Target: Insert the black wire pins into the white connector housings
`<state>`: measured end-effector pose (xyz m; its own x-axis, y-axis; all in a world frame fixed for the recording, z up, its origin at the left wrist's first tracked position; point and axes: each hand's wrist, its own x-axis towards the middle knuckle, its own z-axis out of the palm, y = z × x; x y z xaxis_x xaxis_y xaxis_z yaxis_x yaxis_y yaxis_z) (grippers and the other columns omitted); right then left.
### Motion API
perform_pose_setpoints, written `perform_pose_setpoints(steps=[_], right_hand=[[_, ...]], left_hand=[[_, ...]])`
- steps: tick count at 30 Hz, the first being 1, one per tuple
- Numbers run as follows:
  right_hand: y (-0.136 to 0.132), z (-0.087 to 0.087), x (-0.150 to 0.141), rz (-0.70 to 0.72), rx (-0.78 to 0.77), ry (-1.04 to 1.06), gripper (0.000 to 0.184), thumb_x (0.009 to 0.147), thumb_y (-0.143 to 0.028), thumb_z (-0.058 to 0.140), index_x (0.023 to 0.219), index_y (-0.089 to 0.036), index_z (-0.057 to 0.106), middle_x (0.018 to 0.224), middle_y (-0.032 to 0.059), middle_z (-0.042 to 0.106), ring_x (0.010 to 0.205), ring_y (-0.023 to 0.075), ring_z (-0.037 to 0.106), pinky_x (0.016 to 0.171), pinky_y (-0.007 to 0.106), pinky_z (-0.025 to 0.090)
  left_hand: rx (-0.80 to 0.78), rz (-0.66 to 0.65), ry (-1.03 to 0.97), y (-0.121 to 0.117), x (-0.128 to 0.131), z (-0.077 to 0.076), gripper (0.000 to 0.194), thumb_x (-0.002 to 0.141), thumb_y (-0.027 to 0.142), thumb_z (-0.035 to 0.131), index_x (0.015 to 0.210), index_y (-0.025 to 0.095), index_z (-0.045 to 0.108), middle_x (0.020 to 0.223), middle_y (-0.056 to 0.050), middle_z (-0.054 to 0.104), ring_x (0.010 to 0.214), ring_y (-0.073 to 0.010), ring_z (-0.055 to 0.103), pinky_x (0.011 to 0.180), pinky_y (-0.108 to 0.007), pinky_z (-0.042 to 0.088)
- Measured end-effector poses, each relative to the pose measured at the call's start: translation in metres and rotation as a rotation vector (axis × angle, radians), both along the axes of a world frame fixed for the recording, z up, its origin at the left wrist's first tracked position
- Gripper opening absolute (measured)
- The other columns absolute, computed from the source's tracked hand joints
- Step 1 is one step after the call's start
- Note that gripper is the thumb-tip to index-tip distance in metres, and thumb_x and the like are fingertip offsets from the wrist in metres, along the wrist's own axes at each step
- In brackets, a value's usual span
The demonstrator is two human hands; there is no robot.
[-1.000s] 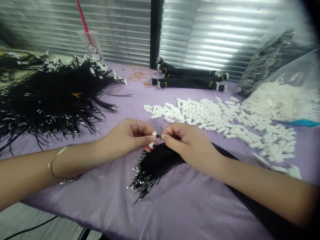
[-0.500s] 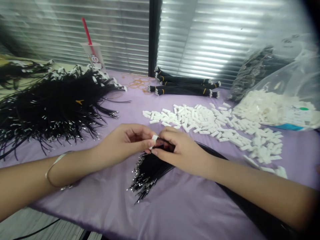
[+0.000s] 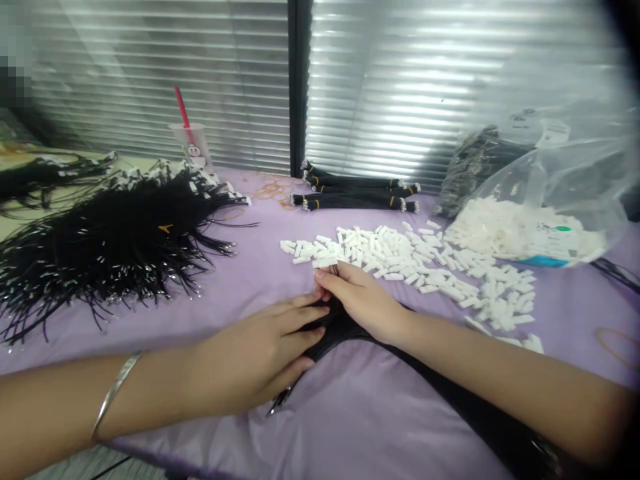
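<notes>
My left hand (image 3: 265, 347) lies palm down over the near end of a bundle of black wires (image 3: 347, 330), fingers stretched out and hiding most of the metal-tipped ends. My right hand (image 3: 363, 297) is closed in a pinch on a few black wires just beyond my left fingertips. A small white plastic connector housing (image 3: 325, 263) shows at those fingers, with short dark wires beside it. The exact grip is partly hidden by the thumb. From under my right forearm the bundle runs toward the lower right.
Loose white housings (image 3: 390, 250) spread behind my right hand. A clear bag of white housings (image 3: 530, 230) stands at the right. Finished-looking black wires (image 3: 110, 233) are heaped at left, near a cup with a straw (image 3: 193, 143). Tied wire bundles (image 3: 355, 200) lie by the blinds.
My left hand has let go of the white connector housing and come down and nearer, onto the wire ends. My right hand keeps the pinch. The view has shifted slightly.
</notes>
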<state>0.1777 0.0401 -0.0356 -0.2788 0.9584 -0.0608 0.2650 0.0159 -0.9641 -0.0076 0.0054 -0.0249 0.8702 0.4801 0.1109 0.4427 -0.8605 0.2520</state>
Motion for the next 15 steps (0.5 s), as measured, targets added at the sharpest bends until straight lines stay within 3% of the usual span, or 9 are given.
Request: perform_pose_setpoints(steps=[3,6,8,10,13,15], right_hand=[[0.001,-0.001,-0.001,-0.026,-0.014,0.046,0.029,0.082,-0.042,0.048,0.069,-0.016,0.051,0.068,-0.0006,0.053,0.067,0.0123,0.050,0.065,0.026,0.039],[0.002,-0.004,-0.001,-0.057,-0.009,0.078,0.029,0.080,-0.043,0.049,0.070,-0.017,0.050,0.068,-0.0006,0.053,0.066,0.0123,0.050,0.064,0.026,0.039],[0.002,-0.007,-0.001,-0.090,0.004,0.094,0.030,0.079,-0.046,0.049,0.071,-0.017,0.049,0.068,-0.0011,0.052,0.067,0.0124,0.050,0.065,0.026,0.039],[0.003,-0.011,-0.001,-0.116,0.019,0.099,0.030,0.079,-0.046,0.049,0.069,-0.018,0.047,0.066,-0.0023,0.049,0.065,0.0119,0.048,0.064,0.026,0.038],[0.003,-0.010,-0.002,-0.111,0.025,0.093,0.030,0.078,-0.044,0.050,0.064,-0.019,0.042,0.060,-0.0037,0.044,0.061,0.0112,0.046,0.062,0.025,0.038],[0.002,-0.001,0.003,-0.086,0.002,0.090,0.031,0.076,-0.044,0.052,0.063,-0.018,0.043,0.059,-0.0033,0.046,0.061,0.0117,0.047,0.060,0.026,0.038]], left_hand=[[0.045,0.055,-0.026,0.000,0.007,0.004,0.034,0.090,0.022,0.037,0.110,0.012,0.064,0.127,-0.014,0.054,0.124,-0.0243,0.043,0.105,-0.039,0.037],[0.137,0.095,0.111,-0.005,0.023,0.009,0.044,0.092,0.035,0.035,0.101,0.004,0.066,0.118,-0.023,0.057,0.117,-0.0336,0.049,0.099,-0.048,0.040],[0.184,0.203,0.224,-0.008,0.035,0.008,0.053,0.090,0.042,0.038,0.109,-0.002,0.060,0.121,-0.030,0.053,0.118,-0.0400,0.046,0.096,-0.053,0.041],[0.165,0.299,0.290,-0.010,0.044,0.004,0.059,0.087,0.043,0.043,0.123,-0.004,0.047,0.131,-0.032,0.042,0.124,-0.0411,0.039,0.097,-0.053,0.039],[0.085,0.291,0.300,-0.009,0.048,-0.004,0.062,0.089,0.038,0.038,0.135,-0.003,0.029,0.141,-0.029,0.026,0.131,-0.0360,0.028,0.103,-0.050,0.033],[0.066,0.252,0.296,-0.007,0.046,-0.008,0.062,0.092,0.037,0.032,0.138,-0.002,0.022,0.144,-0.028,0.022,0.134,-0.0341,0.022,0.105,-0.050,0.029]])
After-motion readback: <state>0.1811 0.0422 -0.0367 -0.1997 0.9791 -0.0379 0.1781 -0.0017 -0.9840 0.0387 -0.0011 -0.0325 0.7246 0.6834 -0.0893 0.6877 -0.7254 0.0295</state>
